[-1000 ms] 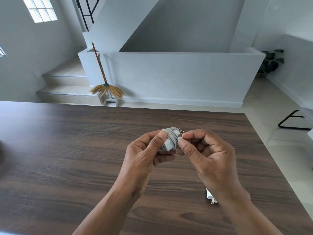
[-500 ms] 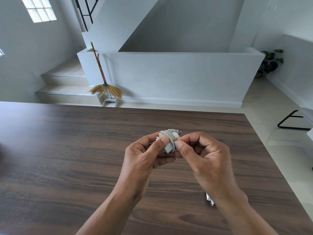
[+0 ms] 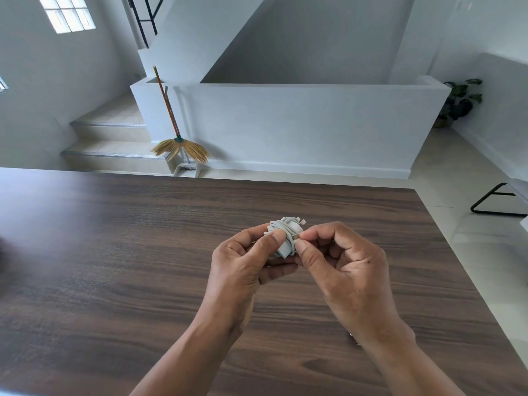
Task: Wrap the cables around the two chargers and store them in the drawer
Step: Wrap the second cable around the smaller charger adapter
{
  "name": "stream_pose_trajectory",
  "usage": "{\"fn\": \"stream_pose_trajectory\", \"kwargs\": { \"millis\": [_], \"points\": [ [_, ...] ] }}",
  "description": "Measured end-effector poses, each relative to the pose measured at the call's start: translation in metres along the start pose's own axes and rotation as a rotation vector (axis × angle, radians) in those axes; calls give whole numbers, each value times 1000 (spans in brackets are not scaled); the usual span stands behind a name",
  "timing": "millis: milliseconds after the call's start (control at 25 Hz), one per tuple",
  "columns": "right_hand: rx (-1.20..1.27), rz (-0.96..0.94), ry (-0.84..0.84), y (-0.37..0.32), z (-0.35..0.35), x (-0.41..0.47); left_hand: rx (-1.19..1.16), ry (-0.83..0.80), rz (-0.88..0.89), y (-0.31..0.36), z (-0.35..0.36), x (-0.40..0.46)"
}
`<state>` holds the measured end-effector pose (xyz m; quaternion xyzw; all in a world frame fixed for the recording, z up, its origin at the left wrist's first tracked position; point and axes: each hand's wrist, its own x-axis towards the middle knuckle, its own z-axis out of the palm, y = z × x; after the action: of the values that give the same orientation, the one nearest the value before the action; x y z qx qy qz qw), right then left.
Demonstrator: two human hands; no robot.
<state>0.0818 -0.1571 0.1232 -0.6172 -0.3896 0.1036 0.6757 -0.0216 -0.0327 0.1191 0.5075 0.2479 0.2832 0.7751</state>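
Observation:
A white charger [image 3: 286, 235] with its white cable wound round it is held above the dark wooden table [image 3: 114, 252]. My left hand [image 3: 245, 261] grips the charger from the left, thumb across the coils. My right hand [image 3: 343, 264] pinches the cable's end plug against the charger's right side with thumb and forefinger. A sliver of a second white charger [image 3: 354, 338] lies on the table, almost wholly hidden under my right wrist. No drawer is in view.
The table's far edge and right edge run close to the hands. Beyond it are a white half wall, steps, a straw broom [image 3: 178, 147], a potted plant [image 3: 460, 101] and a black chair frame [image 3: 497, 201] at the right.
Both hands sank slightly toward the table with the wound charger. My right wrist now covers more of the second charger on the table.

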Motion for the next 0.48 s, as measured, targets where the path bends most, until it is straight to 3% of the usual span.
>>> {"fn": "stream_pose_trajectory", "kwargs": {
  "millis": [480],
  "points": [
    [52, 38, 22, 8, -1, 5, 24, 18, 59, -5, 3, -2]
  ]
}}
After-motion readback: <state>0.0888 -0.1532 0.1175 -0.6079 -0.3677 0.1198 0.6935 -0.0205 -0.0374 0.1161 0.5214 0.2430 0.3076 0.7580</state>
